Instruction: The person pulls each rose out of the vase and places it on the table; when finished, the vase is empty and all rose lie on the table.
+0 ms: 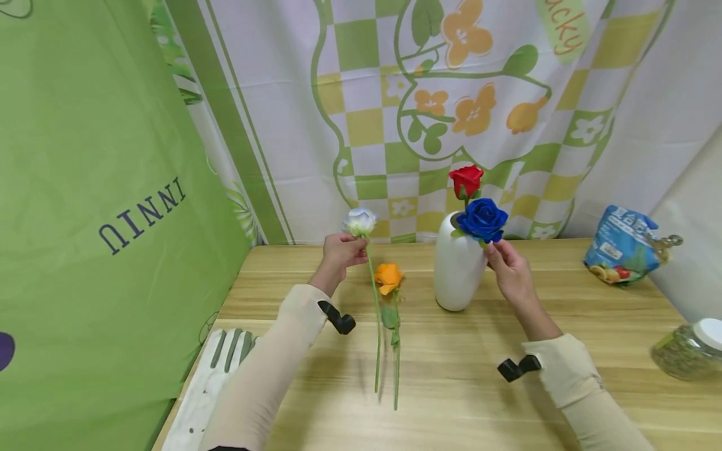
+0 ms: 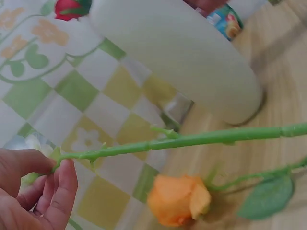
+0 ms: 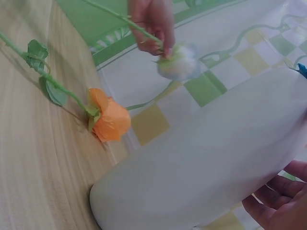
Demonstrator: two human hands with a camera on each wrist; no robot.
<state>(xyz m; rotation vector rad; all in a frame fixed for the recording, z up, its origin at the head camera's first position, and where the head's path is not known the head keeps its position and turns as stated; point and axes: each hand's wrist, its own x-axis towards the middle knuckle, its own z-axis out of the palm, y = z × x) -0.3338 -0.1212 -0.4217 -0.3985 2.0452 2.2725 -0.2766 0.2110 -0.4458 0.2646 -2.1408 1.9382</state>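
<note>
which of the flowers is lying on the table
The orange flower, stem and all; the left hand holds the white flower, while the red flower and blue flower are at the vase.

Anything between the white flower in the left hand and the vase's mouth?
Nothing visible stands between the white flower in the left hand and the vase; the orange flower lies on the table. The red rose and blue rose at the mouth may crowd entry.

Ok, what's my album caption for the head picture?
Red flower and blue flower atop a white vase, left grip holding a white flower, an orange flower lying on the table.
</note>
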